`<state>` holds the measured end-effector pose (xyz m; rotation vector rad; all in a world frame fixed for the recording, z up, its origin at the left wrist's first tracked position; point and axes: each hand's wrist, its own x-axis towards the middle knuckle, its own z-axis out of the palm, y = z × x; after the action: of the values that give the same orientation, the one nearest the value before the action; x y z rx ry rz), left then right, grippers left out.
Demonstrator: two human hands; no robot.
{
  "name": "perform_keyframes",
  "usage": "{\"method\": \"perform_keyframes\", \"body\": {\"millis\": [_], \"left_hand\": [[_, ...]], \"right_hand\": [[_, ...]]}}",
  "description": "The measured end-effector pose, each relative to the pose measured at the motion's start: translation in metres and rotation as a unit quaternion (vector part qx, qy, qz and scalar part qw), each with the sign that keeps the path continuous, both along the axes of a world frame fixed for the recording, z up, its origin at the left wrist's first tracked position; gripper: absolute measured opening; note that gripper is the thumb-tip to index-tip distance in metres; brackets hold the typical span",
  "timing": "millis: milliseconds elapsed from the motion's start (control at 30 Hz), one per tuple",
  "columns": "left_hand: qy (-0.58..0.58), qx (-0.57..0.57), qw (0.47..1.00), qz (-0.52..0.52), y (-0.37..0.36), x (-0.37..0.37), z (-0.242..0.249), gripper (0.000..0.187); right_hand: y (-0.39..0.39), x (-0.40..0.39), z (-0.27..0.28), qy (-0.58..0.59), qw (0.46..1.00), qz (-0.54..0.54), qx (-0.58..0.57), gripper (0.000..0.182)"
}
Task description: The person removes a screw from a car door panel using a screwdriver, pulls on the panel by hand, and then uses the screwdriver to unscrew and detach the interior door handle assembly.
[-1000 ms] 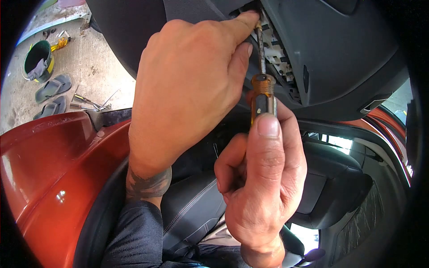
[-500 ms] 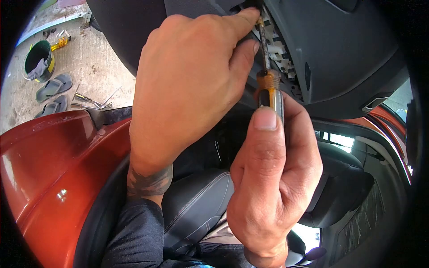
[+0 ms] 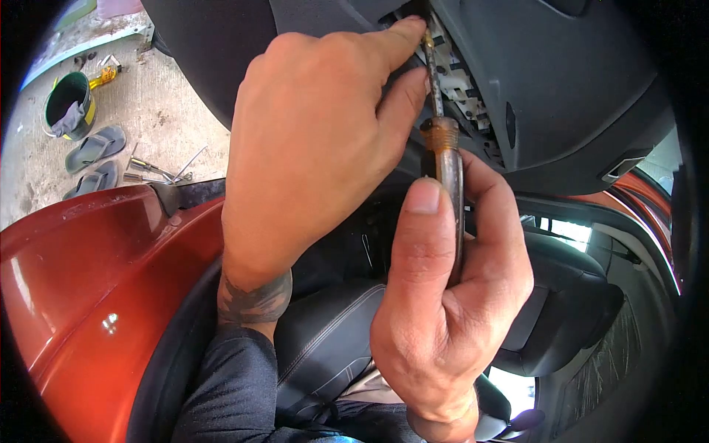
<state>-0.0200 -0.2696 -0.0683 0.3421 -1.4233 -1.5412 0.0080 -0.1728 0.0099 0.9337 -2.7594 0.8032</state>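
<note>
My right hand (image 3: 450, 295) is closed round the handle of a screwdriver (image 3: 447, 166), its thumb lying along the side. The handle is brownish and translucent, with a ribbed collar; its worn metal shaft points up into a gap in dark trim. My left hand (image 3: 317, 140) is at the upper end of the shaft. Its index fingertip is close against the tip, and the thumb lies beside the shaft. The other left fingers are bent under and hidden, with whatever they hold. Along the gap runs a pale strip with dark tabs (image 3: 459, 81). The screwdriver's very tip is hidden.
Dark trim panel (image 3: 569, 96) spreads to the right of the gap. A black seat (image 3: 329, 340) lies below my hands, and orange bodywork (image 3: 103, 273) at left. On the concrete outside are a bucket (image 3: 90, 111), sandals (image 3: 96, 148) and metal tools (image 3: 159, 173).
The screwdriver handle has turned about its length, showing a different side. My right thumb has shifted slightly left along it. My left hand stays at the shaft's upper end; the view has shifted a little.
</note>
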Motion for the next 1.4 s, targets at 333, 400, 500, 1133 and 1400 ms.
{"method": "perform_keyframes", "body": {"millis": [333,400,500,1133,1400], "left_hand": [[0.008,0.042,0.994,-0.102,-0.004,0.014,0.016,0.033],[0.053,0.035,0.996,-0.060,0.000,-0.006,-0.009,0.033],[0.052,0.026,0.997,-0.042,0.001,-0.008,-0.011,0.033],[0.173,0.307,0.861,-0.367,-0.007,-0.011,-0.001,0.029],[0.324,0.477,0.697,-0.425,0.004,-0.015,0.005,0.023]], "right_hand": [[-0.013,0.011,-0.005,0.008,0.998,-0.043,-0.048,0.030],[-0.013,0.011,-0.005,0.003,0.996,-0.056,-0.062,0.030],[-0.011,0.009,-0.002,-0.003,0.995,-0.060,-0.076,0.029],[-0.013,0.005,0.012,-0.256,0.957,-0.072,-0.118,0.051],[-0.001,-0.005,0.021,-0.622,0.669,0.039,-0.404,0.056]]}}
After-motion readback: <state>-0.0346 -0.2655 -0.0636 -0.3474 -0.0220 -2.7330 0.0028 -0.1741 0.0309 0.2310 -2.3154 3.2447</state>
